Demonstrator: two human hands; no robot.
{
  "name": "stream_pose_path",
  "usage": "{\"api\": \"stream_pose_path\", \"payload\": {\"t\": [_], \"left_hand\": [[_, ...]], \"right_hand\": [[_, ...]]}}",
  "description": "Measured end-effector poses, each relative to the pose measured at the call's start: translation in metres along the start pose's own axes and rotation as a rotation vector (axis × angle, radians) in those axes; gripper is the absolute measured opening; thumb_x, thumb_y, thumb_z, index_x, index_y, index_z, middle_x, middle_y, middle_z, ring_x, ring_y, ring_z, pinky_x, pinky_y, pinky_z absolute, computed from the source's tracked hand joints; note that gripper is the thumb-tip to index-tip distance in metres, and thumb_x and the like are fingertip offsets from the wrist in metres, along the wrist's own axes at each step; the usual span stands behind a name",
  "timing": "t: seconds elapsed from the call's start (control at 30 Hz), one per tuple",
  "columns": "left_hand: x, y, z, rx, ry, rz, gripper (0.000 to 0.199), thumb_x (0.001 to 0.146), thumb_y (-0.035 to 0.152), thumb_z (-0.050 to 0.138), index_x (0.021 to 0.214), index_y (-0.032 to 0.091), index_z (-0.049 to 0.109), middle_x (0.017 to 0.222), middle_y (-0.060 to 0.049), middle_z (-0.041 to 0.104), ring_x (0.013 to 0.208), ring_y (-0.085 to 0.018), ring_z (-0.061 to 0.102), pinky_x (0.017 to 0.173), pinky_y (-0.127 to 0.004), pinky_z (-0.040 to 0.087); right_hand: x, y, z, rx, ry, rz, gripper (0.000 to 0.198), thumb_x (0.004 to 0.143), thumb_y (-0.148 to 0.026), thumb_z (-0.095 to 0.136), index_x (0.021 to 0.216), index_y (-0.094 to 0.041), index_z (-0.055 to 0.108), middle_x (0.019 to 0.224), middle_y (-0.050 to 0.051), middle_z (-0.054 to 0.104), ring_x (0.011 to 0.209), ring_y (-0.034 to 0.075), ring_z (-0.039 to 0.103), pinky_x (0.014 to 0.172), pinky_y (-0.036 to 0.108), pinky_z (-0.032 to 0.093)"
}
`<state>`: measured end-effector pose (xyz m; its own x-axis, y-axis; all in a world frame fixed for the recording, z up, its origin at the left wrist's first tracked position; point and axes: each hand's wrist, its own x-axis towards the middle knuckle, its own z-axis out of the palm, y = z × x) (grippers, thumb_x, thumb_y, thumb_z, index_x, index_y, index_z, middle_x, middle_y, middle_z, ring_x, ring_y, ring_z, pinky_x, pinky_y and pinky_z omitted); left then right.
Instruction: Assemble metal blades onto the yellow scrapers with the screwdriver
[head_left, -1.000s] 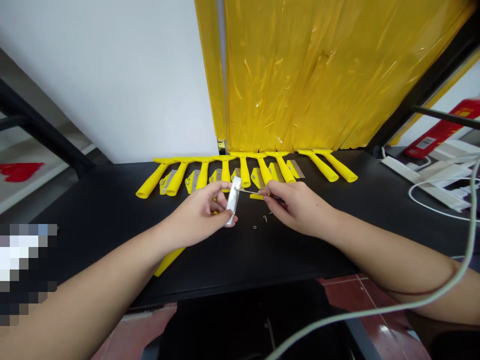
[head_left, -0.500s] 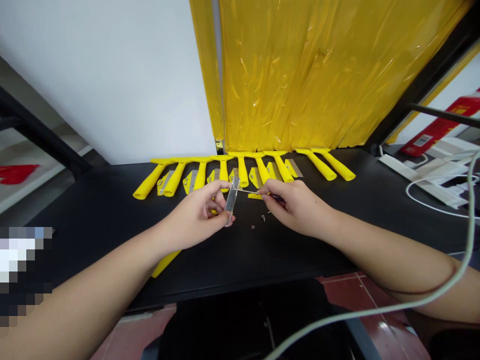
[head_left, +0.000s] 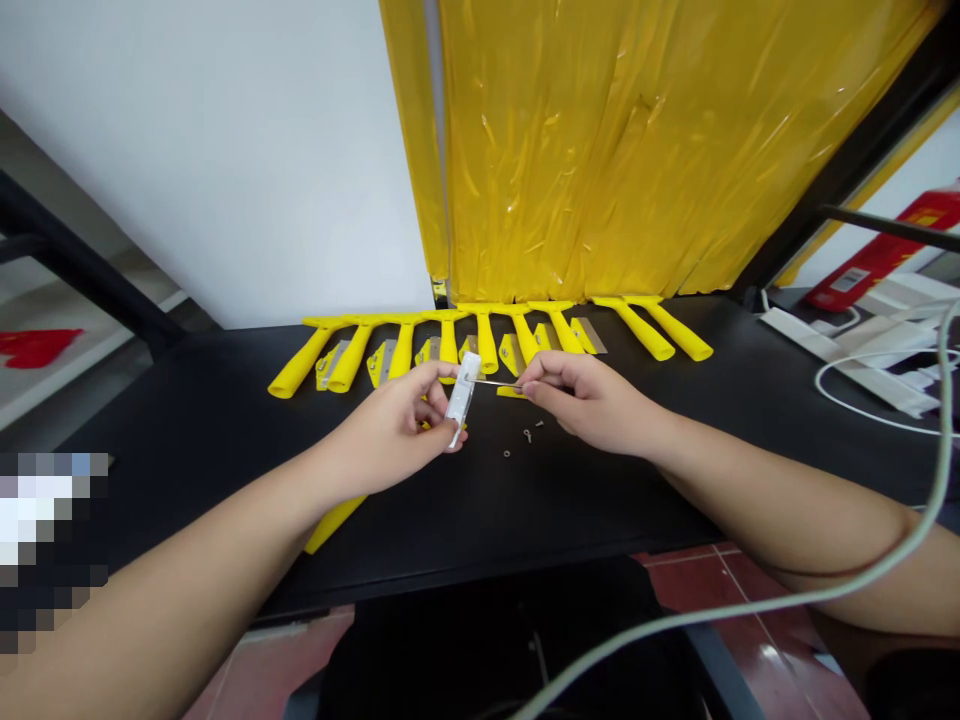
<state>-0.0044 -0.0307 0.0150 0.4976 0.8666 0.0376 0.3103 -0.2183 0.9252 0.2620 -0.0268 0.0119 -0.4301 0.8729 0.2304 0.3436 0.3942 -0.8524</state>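
My left hand (head_left: 409,420) is closed on a narrow metal plate (head_left: 463,390), gripping it between thumb and fingers above the table. A screwdriver (head_left: 495,382) sits in my right hand (head_left: 592,405), its thin shaft pointing left and its tip at the upper part of the plate. The fingers cover its handle. Below the hands, a few small screws (head_left: 528,436) and a small ring-shaped piece (head_left: 507,454) lie on the black table (head_left: 600,510). A yellow piece (head_left: 335,522) lies partly hidden under my left forearm.
Several yellow scraper handles (head_left: 628,325) stand in a row along the table's back edge. Between them lie yellow heads with metal blades (head_left: 332,366). White cables (head_left: 862,375) and a red package (head_left: 855,270) are at right. A pale cable (head_left: 720,612) crosses the lower right foreground.
The plate has turned in my left hand and its face now looks brighter. My right hand has shifted slightly, with the screwdriver tip still at the plate.
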Motion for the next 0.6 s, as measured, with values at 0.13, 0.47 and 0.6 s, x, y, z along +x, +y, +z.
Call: {"api": "stream_pose_path", "payload": {"t": [0.13, 0.47, 0.6], "left_hand": [[0.0012, -0.0004, -0.0005, -0.052, 0.012, -0.020, 0.051, 0.083, 0.020, 0.073, 0.130, 0.020, 0.052, 0.085, 0.003, 0.065, 0.077, -0.018, 0.075, 0.079, -0.038, 0.064], [-0.0023, -0.0014, 0.0018, 0.023, 0.012, 0.057, 0.048, 0.087, 0.022, 0.072, 0.132, 0.022, 0.056, 0.086, 0.002, 0.063, 0.079, -0.019, 0.074, 0.077, -0.035, 0.063], [-0.0042, 0.0021, 0.0025, 0.057, 0.019, 0.065, 0.051, 0.086, 0.023, 0.072, 0.134, 0.023, 0.055, 0.088, 0.001, 0.063, 0.081, -0.018, 0.072, 0.077, -0.035, 0.062]], "right_hand": [[-0.0006, 0.0015, -0.0024, -0.068, 0.066, -0.045, 0.019, 0.101, -0.033, 0.059, 0.089, -0.020, 0.064, 0.069, -0.001, 0.056, 0.063, 0.014, 0.047, 0.058, 0.027, 0.037], [-0.0009, 0.0017, -0.0004, -0.105, 0.069, -0.060, 0.017, 0.099, -0.031, 0.058, 0.088, -0.019, 0.063, 0.079, 0.002, 0.062, 0.071, 0.016, 0.052, 0.063, 0.029, 0.040], [-0.0018, 0.0006, -0.0004, -0.112, 0.068, -0.049, 0.017, 0.098, -0.031, 0.059, 0.086, -0.020, 0.062, 0.079, 0.002, 0.062, 0.071, 0.016, 0.051, 0.064, 0.029, 0.040]]}}
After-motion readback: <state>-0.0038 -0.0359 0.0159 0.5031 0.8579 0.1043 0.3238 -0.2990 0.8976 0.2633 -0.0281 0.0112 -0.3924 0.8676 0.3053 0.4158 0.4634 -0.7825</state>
